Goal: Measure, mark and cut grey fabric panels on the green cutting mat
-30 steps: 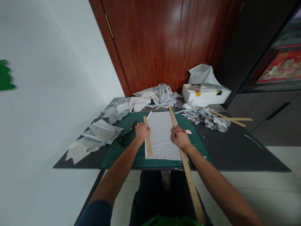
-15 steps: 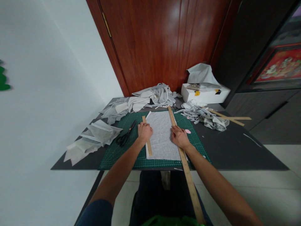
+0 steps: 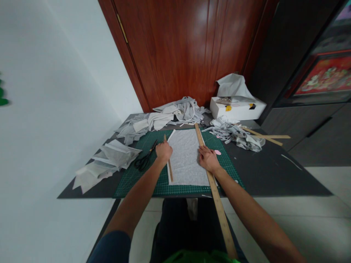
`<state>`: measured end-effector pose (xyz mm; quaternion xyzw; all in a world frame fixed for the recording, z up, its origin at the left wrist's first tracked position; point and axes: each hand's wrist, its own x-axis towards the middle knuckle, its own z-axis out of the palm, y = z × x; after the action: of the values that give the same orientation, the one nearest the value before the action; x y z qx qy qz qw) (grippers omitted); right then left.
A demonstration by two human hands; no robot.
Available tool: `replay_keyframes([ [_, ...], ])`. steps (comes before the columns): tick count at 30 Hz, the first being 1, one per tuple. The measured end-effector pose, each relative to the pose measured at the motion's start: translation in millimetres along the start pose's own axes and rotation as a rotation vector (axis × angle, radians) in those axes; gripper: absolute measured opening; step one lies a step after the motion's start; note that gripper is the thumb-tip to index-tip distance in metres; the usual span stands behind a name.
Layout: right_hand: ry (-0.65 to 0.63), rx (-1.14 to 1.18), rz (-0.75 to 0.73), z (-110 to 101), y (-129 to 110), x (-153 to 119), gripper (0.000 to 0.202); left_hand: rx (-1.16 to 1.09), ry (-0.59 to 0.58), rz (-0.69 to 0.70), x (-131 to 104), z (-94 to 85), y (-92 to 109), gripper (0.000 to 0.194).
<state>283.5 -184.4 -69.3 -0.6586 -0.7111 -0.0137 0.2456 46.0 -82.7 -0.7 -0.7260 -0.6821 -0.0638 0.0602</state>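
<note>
A light grey piece of fabric [image 3: 188, 157] lies flat on the green cutting mat [image 3: 130, 186]. My left hand [image 3: 163, 150] is closed around a short wooden ruler [image 3: 171, 171], which is tipped up on its edge along the fabric's left side. My right hand [image 3: 208, 159] presses a long wooden ruler [image 3: 219, 204] down along the fabric's right side, fingers bent over it. This ruler runs past the table's front edge toward my lap. Black-handled scissors [image 3: 142, 160] rest on the mat, left of my left hand.
Fabric scraps are heaped at the back [image 3: 175, 113], at the left [image 3: 109, 160] and at the right [image 3: 238, 135]. Two wooden strips [image 3: 274, 137] cross beside the right heap. A white box [image 3: 238, 111] stands against the door [image 3: 175, 51]. A pink scrap [image 3: 217, 152] lies near my right hand.
My left hand has shifted slightly left and turned the short ruler from lying flat to standing on its edge. My right hand keeps its place on the long ruler.
</note>
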Motion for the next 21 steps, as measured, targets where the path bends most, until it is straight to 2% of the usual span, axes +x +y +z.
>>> replay_keyframes([
  [4,0.002,0.007,-0.005,0.8,1.1,-0.1,0.039,-0.004,0.022,0.042,-5.7,-8.1,5.4,0.034],
  [9,0.015,0.019,-0.009,1.2,1.3,0.2,0.037,-0.111,-0.016,0.206,-13.4,-12.4,27.1,0.034],
  [15,0.003,0.030,0.003,0.0,0.4,0.8,0.039,-0.397,-0.131,0.245,7.0,0.9,57.6,0.044],
  [19,-0.001,0.024,0.003,-2.0,-0.3,0.9,0.039,-0.377,-0.120,0.274,18.8,12.5,62.5,0.044],
  [21,0.001,0.025,-0.001,-2.8,-0.5,0.8,0.039,-0.339,-0.082,0.358,18.1,17.1,59.3,0.043],
])
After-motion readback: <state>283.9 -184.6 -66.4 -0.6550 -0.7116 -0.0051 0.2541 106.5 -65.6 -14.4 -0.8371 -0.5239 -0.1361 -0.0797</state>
